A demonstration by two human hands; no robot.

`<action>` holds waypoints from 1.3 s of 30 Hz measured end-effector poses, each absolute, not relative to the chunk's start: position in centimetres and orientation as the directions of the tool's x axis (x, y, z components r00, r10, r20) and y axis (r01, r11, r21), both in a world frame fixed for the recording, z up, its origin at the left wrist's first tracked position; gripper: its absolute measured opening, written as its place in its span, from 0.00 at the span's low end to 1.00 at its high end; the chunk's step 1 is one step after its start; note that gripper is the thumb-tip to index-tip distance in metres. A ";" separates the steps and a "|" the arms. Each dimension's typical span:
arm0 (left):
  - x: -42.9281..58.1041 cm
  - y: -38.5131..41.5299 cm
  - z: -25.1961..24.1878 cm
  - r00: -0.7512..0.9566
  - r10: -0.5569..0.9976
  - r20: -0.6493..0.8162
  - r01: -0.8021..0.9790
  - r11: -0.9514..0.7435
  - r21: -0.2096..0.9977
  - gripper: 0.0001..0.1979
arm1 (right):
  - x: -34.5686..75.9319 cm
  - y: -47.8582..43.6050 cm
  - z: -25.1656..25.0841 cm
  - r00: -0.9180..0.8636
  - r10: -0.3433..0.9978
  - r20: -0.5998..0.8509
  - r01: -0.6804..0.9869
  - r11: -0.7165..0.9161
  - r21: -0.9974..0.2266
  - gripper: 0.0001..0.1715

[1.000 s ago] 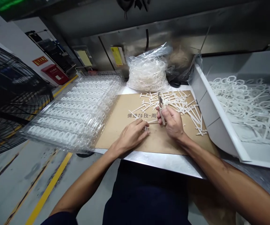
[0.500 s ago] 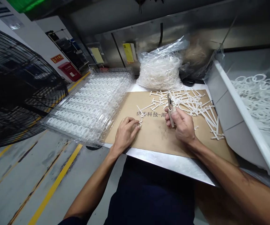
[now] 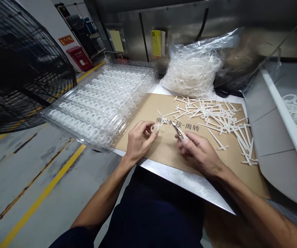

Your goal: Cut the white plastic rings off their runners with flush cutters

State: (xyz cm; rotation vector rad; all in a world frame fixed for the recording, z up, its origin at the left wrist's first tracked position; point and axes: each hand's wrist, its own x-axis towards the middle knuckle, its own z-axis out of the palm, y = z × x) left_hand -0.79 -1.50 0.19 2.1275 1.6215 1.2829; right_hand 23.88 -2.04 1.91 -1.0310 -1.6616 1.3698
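Between the thumb and fingers of my left hand (image 3: 141, 139) is a small white plastic ring (image 3: 154, 128), held just above the cardboard sheet (image 3: 167, 146). A thin white piece extends from the ring's far side, possibly joined to it. My right hand (image 3: 200, 151) is closed around a pair of nippers (image 3: 179, 131) with pale grips, their metal jaws aimed up and left toward the ring but apart from it. Beyond my right hand lies a loose pile of white plastic sprue sticks (image 3: 210, 112) on the cardboard.
Stacked clear trays (image 3: 96, 103) with rows of white rings stand at the left. A clear bag of rings (image 3: 192, 75) sits at the back. On the right is a large white bin (image 3: 285, 117) of rings. A black fan (image 3: 21, 69) stands far left.
My right hand has brought the nippers lower and tilted their jaws toward my left hand. The ring is now lifted and shows more clearly. The camera view has shifted right.
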 end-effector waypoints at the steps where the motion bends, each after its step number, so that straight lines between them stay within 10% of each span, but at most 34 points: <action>1: -0.6 -1.8 0.5 0.008 0.828 0.560 0.658 -0.426 0.621 0.10 | 23.8 -2.4 2.4 -0.466 0.884 0.030 0.171 0.123 -0.977 0.20; 17: 0.1 -3.3 -0.4 -0.088 0.794 0.602 0.378 -0.532 0.758 0.15 | 22.9 -3.9 3.0 -0.555 0.818 -0.150 0.282 0.015 -0.959 0.22; 39: 0.7 -3.4 0.2 -0.028 0.781 0.624 0.442 -0.550 0.708 0.12 | 23.1 -4.1 2.6 -0.545 0.819 -0.177 0.291 -0.013 -0.957 0.21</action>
